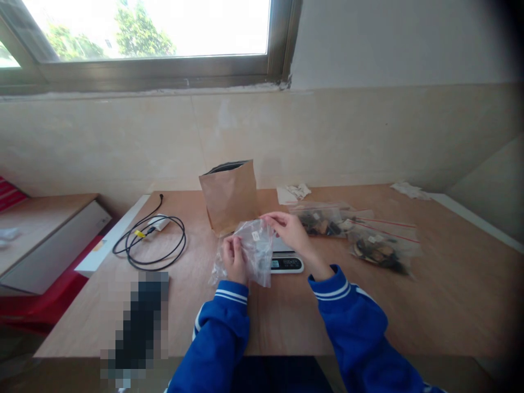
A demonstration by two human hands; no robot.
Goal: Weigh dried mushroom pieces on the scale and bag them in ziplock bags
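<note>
A clear plastic bag (258, 256) with a small white label is held up between my hands, over the left part of a white digital scale (291, 265). My left hand (234, 257) has its fingers closed on the bag's left side. At its upper right corner, my right hand (290, 229) pinches the edge between thumb and fingers. Part of the scale's platform and display is hidden behind the bag and my right hand. Just behind the bag stands an upright brown paper bag (229, 196) with its top open.
Two filled zip bags, one at the back (323, 221) and one nearer (379, 251), lie right of the scale. A coiled black cable (184, 234) and white adapter (159, 222) are at left, above a blurred dark object (141, 322). Crumpled tissue (298, 191) lies by the wall.
</note>
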